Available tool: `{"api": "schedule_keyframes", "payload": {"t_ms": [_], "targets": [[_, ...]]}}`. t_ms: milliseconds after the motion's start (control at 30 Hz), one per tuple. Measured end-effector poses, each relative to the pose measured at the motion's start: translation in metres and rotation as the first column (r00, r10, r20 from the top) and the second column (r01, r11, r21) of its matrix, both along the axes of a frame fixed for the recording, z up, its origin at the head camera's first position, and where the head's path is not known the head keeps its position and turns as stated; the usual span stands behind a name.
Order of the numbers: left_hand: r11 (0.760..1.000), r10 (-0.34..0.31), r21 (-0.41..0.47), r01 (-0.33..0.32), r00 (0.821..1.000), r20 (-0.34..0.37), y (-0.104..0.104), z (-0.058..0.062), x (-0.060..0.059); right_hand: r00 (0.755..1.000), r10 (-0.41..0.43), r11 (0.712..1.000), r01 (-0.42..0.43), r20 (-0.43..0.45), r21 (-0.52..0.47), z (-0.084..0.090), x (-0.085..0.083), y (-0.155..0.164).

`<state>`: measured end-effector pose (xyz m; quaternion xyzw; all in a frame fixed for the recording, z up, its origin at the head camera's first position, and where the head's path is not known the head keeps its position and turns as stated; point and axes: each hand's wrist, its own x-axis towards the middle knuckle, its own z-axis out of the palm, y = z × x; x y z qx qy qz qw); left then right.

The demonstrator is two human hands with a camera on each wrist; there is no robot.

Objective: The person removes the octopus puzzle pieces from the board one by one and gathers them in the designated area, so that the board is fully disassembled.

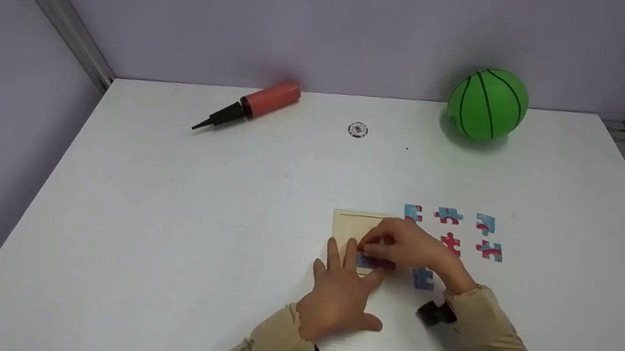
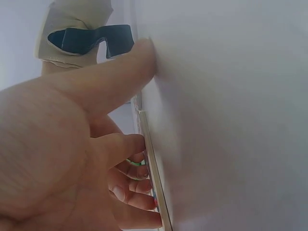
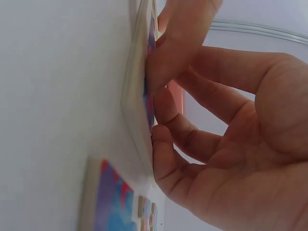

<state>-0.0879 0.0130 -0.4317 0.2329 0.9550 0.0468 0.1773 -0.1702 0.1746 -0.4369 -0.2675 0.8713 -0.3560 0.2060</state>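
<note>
A shallow wooden puzzle board (image 1: 347,225) lies on the white table, with blue and purple jigsaw pieces (image 1: 367,261) along its near side. My left hand (image 1: 337,301) spreads over the near left part of the board. Its straight fingers rest on the board and pieces, while the thumb touches the table. Over the middle of the board, my right hand (image 1: 408,246) bends its fingers and thumb together and pinches a puzzle piece, mostly hidden under the fingertips. In the right wrist view, red, blue and purple pieces (image 3: 148,108) show at the board's edge beside the fingers.
Several loose jigsaw pieces lie right of the board, including a blue one (image 1: 423,279) near my right wrist and a red one (image 1: 451,244). Farther back are a red and black hand pump (image 1: 271,100), a round chip (image 1: 358,129) and a green ball (image 1: 488,104) by the wall.
</note>
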Motion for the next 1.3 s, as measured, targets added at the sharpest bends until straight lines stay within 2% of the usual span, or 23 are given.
{"api": "schedule_keyframes", "payload": {"t_ms": [133,433,600,800,1067,1300], "targets": [[1.0,-0.006,-0.012,0.005,1.0,-0.025,-0.0021,-0.0009,0.0007,0.999,0.02,1.0,-0.019,-0.044,0.012,-0.0013,0.0006,-0.0022],[1.0,-0.007,0.014,0.007,1.0,-0.011,-0.0019,-0.0008,0.0023,0.999,-0.029,1.0,0.029,0.019,0.003,-0.0006,0.0042,-0.0021],[0.999,0.013,0.036,-0.013,1.0,0.016,-0.002,0.0005,0.0018,0.999,-0.031,0.999,0.031,0.012,0.021,0.0003,0.0059,-0.0036],[0.999,0.013,0.031,-0.013,1.0,0.006,-0.0023,0.001,0.001,0.999,-0.035,0.999,0.034,0.016,0.029,-0.0005,0.0051,-0.0036],[0.999,0.026,0.023,-0.026,1.0,0.017,-0.0004,0.0004,-0.0019,0.998,-0.042,0.998,0.043,0.038,-0.037,0.0005,0.0017,-0.0038],[0.999,0.048,0.018,-0.049,0.997,0.065,0.0017,-0.0006,-0.004,0.996,-0.058,0.995,0.063,0.069,-0.072,0.0025,0.0046,-0.0068]]}}
